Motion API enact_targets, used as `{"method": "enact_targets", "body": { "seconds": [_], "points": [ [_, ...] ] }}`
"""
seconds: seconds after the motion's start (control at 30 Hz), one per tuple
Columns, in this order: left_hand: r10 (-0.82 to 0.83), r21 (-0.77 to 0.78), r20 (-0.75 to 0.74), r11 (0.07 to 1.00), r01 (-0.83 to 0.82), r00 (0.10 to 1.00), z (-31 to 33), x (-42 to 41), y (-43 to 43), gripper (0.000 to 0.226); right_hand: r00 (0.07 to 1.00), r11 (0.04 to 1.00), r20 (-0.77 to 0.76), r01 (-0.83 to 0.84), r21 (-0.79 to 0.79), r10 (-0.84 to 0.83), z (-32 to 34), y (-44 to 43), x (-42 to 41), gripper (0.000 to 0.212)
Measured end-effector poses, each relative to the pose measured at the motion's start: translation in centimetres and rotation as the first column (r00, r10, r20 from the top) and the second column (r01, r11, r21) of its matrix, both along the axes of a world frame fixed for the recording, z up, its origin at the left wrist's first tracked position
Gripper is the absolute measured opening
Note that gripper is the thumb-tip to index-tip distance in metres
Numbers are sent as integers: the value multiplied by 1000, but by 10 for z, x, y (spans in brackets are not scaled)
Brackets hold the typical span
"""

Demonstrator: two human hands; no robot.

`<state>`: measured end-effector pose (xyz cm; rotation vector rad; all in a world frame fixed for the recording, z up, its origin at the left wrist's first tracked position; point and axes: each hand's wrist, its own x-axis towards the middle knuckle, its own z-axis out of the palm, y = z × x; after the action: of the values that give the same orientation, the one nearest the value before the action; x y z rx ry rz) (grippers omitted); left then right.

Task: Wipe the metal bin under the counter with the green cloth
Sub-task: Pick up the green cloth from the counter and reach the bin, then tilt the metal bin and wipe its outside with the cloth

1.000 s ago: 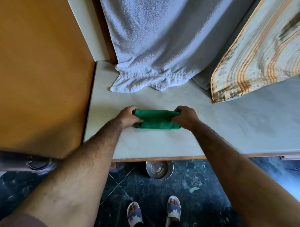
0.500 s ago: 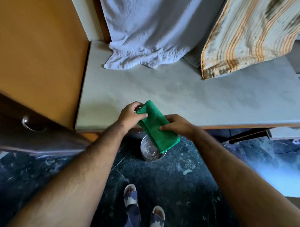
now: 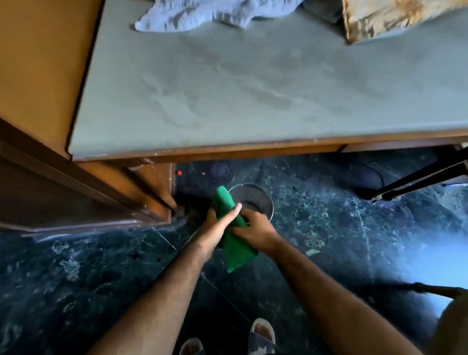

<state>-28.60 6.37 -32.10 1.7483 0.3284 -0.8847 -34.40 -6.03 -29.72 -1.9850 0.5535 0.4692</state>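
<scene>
The folded green cloth [image 3: 232, 235] hangs tilted between both hands, below the counter's front edge. My left hand [image 3: 217, 227] grips its upper part, thumb across the fabric. My right hand [image 3: 255, 231] holds the cloth's middle from the right. Just behind the hands, the round metal bin [image 3: 256, 198] stands on the dark floor under the counter; its near rim is hidden by my hands and the cloth's top corner overlaps its left rim.
The grey counter [image 3: 257, 93] fills the upper view, with a pale towel [image 3: 207, 11] and a striped cloth [image 3: 392, 15] at its back. A wooden cabinet [image 3: 81, 198] stands left of the bin. Black bars [image 3: 426, 178] slant at right. My sandalled feet [image 3: 261, 337] are below.
Both hands lifted the cloth off the counter and carried it down below the counter edge to just in front of the bin. The view has tilted down and closer to the floor.
</scene>
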Motion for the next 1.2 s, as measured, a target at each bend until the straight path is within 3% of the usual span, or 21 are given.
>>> {"method": "enact_targets", "body": {
  "seconds": [0.07, 0.13, 0.2, 0.23, 0.3, 0.37, 0.47, 0.53, 0.63, 0.73, 0.8, 0.9, 0.97, 1.07, 1.2],
  "points": [
    [127, -12, -2, 992, -127, 992, -42, 2, 2, 81, 999, 1000, 30, -18, 20, 17, -39, 22, 4, 49],
    [265, -75, -91, 959, -272, 960, -80, 15, 4, 90, 999, 984, 24, -51, 171, 48, -77, 32, 10, 61],
    [327, -156, -165, 923, -352, 931, -120, 30, 13, 88, 999, 945, 41, -33, 326, 20, -118, 27, 13, 63],
    [348, -186, -152, 909, -372, 925, -137, 36, 17, 83, 997, 947, 72, -28, 319, 5, -133, 20, 13, 57],
    [373, -199, -141, 897, -395, 917, -174, 44, 27, 76, 983, 998, 182, -11, 55, 1, -171, 2, 13, 46],
    [324, -191, -199, 913, -361, 925, -203, 51, 34, 73, 980, 953, 181, -21, -301, 79, -202, -19, 12, 53],
    [247, -223, -305, 921, -321, 920, -241, 59, 42, 66, 961, 837, 30, -224, -500, 274, -245, -35, 10, 66],
    [227, -249, -314, 917, -311, 922, -259, 64, 41, 65, 930, 737, -52, -321, -595, 363, -272, -35, 10, 50],
    [218, -221, -183, 941, -256, 959, -275, 70, 32, 70, 909, 608, -68, -330, -722, 412, -295, -31, 11, 30],
    [245, -122, 8, 963, -242, 970, -278, 76, 21, 78, 904, 573, 6, -266, -775, 428, -302, -29, 15, 30],
    [244, -35, 165, 970, -241, 956, -271, 76, 13, 65, 904, 579, 28, -248, -777, 426, -297, -32, 19, 33],
    [188, -35, 347, 982, -188, 919, -267, 79, -3, 43, 920, 691, 119, -190, -697, 373, -285, -39, 24, 29],
    [113, -26, 415, 993, -112, 903, -263, 77, -17, 40, 936, 779, 160, -156, -608, 312, -277, -43, 26, 26],
    [-19, 78, 550, 997, -29, 835, -264, 70, -38, 52, 948, 857, 142, -187, -481, 286, -270, -48, 28, 24],
    [-128, 174, 648, 985, 18, 751, -279, 47, -57, 71, 957, 883, 179, -126, -453, 228, -268, -48, 34, 24]
  ]
}}
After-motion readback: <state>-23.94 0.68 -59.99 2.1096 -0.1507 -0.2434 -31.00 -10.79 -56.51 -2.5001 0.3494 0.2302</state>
